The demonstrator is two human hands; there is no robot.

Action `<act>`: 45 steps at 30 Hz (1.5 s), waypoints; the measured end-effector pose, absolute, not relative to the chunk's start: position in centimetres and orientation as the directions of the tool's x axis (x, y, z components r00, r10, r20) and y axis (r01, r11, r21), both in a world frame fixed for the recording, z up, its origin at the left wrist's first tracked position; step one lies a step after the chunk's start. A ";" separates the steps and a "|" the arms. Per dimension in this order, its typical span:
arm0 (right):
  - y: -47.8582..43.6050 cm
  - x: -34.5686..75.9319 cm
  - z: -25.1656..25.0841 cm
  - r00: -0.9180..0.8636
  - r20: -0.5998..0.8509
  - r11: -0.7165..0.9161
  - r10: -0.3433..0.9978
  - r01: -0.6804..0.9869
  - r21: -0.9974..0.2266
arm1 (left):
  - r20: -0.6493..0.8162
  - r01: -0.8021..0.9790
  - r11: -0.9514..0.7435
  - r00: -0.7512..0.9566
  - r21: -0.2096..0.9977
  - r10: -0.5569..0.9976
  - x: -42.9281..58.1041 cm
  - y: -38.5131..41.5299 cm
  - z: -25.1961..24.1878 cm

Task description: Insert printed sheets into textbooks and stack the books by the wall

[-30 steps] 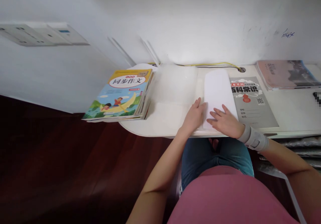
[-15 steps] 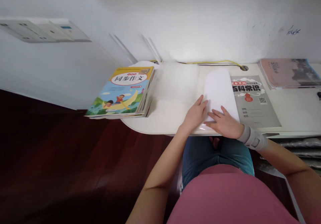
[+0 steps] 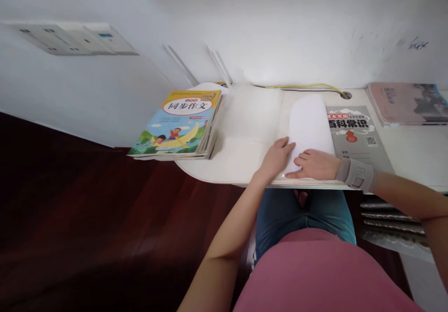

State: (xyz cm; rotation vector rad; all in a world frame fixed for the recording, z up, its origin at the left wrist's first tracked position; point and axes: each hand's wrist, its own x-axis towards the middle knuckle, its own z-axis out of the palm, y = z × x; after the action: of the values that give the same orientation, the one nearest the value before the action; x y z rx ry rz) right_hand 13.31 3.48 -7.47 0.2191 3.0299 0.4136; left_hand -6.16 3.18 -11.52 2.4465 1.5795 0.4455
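A: Hands?
B: I see both open, no grip: R hand (image 3: 315,164) flat on white sheet (image 3: 310,128), L hand (image 3: 276,159) touching its edge.
A: Sheet pos?
B: On desk (image 3: 206,172), 12 o'clock from hands; grey booklet (image 3: 357,137) just beside at 2 o'clock.

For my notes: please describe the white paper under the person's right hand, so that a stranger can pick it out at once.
On the white desk, find the right hand with the wrist brace. The white paper lies under it, beside the grey booklet, and alone shows no print.
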 end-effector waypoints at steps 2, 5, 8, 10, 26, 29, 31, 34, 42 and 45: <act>3.7 13.2 -7.3 -0.989 -0.079 0.950 0.129 0.100 0.294 | 0.146 0.848 -0.419 0.393 0.324 0.908 -6.1 3.2 -11.5; 3.8 12.8 -6.9 -0.986 -0.109 0.955 0.126 0.091 0.281 | 0.144 0.845 -0.420 0.395 0.330 0.907 -6.1 3.3 -11.4; 3.9 12.7 -6.2 -0.982 -0.157 0.983 0.103 0.076 0.166 | 0.142 0.845 -0.417 0.392 0.333 0.909 -6.2 3.2 -11.4; 4.3 13.2 -5.7 -0.986 -0.153 0.998 0.062 0.061 0.008 | 0.145 0.843 -0.417 0.391 0.340 0.909 -6.2 3.1 -11.4; 12.1 18.0 -10.5 -0.323 0.134 0.345 0.937 0.790 -0.507 | 0.132 0.848 -0.443 0.423 0.290 0.896 -3.0 1.9 -8.6; 11.9 18.4 -10.4 -0.298 0.107 0.310 0.949 0.803 -0.509 | 0.051 0.824 -0.512 0.516 0.244 0.855 -1.6 1.6 -8.4; 11.9 18.7 -10.5 -0.297 0.090 0.301 0.951 0.809 -0.506 | 0.022 0.808 -0.549 0.558 0.215 0.829 -0.9 1.3 -8.6; 11.7 18.9 -10.8 -0.342 0.099 0.346 0.934 0.806 -0.481 | -0.006 0.806 -0.564 0.574 0.179 0.819 -0.4 0.8 -9.0; 11.3 19.1 -12.0 -0.353 0.207 0.400 0.913 0.669 -0.626 | -0.072 0.832 -0.536 0.549 0.145 0.833 -1.2 0.8 -9.2; 11.4 19.6 -12.2 -0.329 0.248 0.401 0.911 0.568 -0.719 | -0.107 0.846 -0.518 0.531 0.129 0.840 -1.9 0.9 -8.8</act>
State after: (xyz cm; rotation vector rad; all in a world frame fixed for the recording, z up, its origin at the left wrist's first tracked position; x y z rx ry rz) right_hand 19.61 11.37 -12.18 1.9280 3.1014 -1.0632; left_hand -1.86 0.87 -8.83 2.6011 1.4451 -0.0462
